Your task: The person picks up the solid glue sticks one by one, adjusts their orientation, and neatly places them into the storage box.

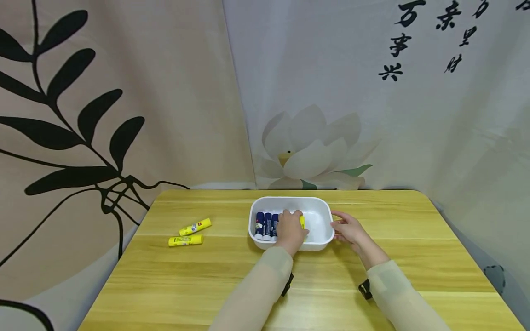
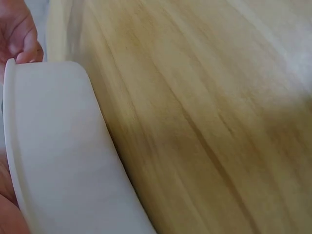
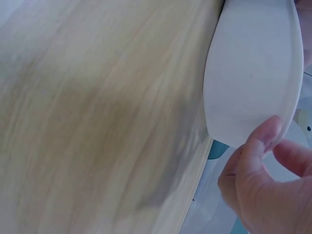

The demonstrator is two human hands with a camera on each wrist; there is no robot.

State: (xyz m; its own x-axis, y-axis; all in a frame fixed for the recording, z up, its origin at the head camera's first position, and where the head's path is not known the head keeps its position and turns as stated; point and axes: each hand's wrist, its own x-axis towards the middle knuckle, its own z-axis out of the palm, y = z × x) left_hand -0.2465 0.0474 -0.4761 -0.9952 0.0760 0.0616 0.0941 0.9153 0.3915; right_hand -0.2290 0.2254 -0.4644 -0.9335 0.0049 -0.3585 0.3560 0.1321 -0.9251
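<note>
A white plastic tray [image 1: 319,216] stands on the table, with several dark blue glue sticks [image 1: 267,226] lined up in its left part. Over the tray, my left hand [image 1: 290,230] reaches in and holds a yellow glue stick [image 1: 302,222] between thumb and fingers; most of that stick is hidden. At the tray's right end, my right hand [image 1: 349,230] grips the rim. The right wrist view shows its thumb [image 3: 267,131] on the tray's outer wall [image 3: 251,73]. In the left wrist view, the tray's wall [image 2: 63,136] hides much of the left hand [image 2: 9,209].
Two yellow glue sticks [image 1: 185,240] lie on the wooden table [image 1: 198,280], left of the tray. A printed cloth [image 1: 186,92] hangs behind the table's far edge.
</note>
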